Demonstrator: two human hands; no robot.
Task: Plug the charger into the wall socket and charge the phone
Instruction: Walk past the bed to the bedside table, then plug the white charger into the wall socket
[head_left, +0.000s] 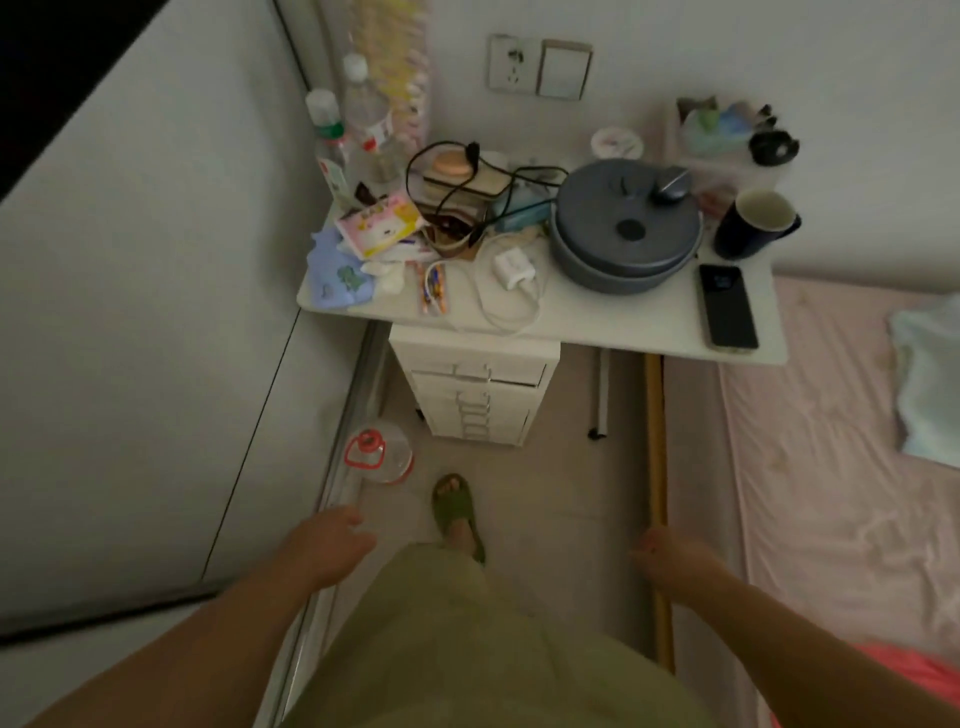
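A white charger (510, 269) lies on the white table top (597, 322), its white cable (511, 317) looped in front of it. A black phone (726, 306) lies face up at the table's front right corner. The wall socket (511, 65) sits on the wall above the table, beside a light switch (564, 69). My left hand (330, 540) hangs low at the left, fingers loosely apart, holding nothing. Low on the right, my right hand (672, 558) is also empty. Both hands are well short of the table.
The table is crowded: a grey lidded pot (626, 228) with a mouse on it, a dark mug (753, 223), black cables, bottles (363, 119), tissue packs. A drawer unit (475, 389) stands under it. A bed (831, 467) is at right, a jar (382, 452) on the floor.
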